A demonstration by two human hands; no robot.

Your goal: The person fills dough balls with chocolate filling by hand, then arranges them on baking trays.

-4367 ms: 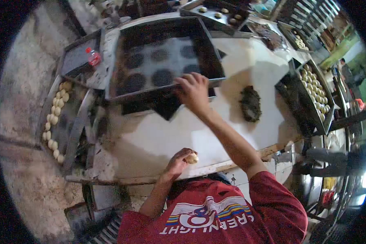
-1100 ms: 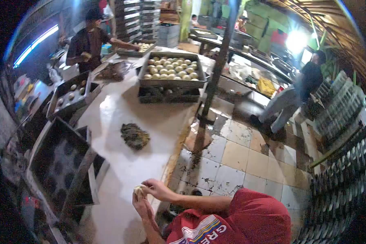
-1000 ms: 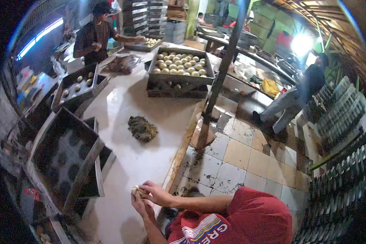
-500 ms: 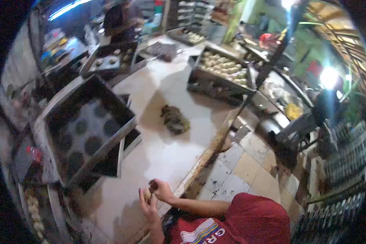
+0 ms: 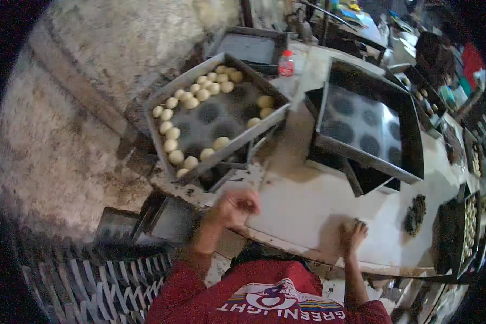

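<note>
My left hand (image 5: 236,208) is raised at the table's near edge, smeared by motion. Its fingers are curled; what they hold, if anything, I cannot make out. My right hand (image 5: 355,236) is low over the white tabletop (image 5: 291,213), fingers bent and a little apart, with its shadow beside it. Beyond my left hand sits a deep metal tray (image 5: 170,162) with rows of round dough balls (image 5: 202,95) along its sides. A second deep tray (image 5: 370,156), showing dark round marks on its base, rests tilted on other trays. A dark, clumpy mound (image 5: 415,216) lies right of my right hand.
A red-capped bottle (image 5: 286,65) stands between the trays. At the far right is another tray of dough balls (image 5: 470,221). Slatted racks (image 5: 102,281) are at lower left, below a rough wall (image 5: 92,108). A person in dark clothing (image 5: 436,51) is at the back right.
My view has swung left, bringing in the tray of dough balls. My hands, together around a pale dough ball before, are now apart: left toward that tray, right over the table.
</note>
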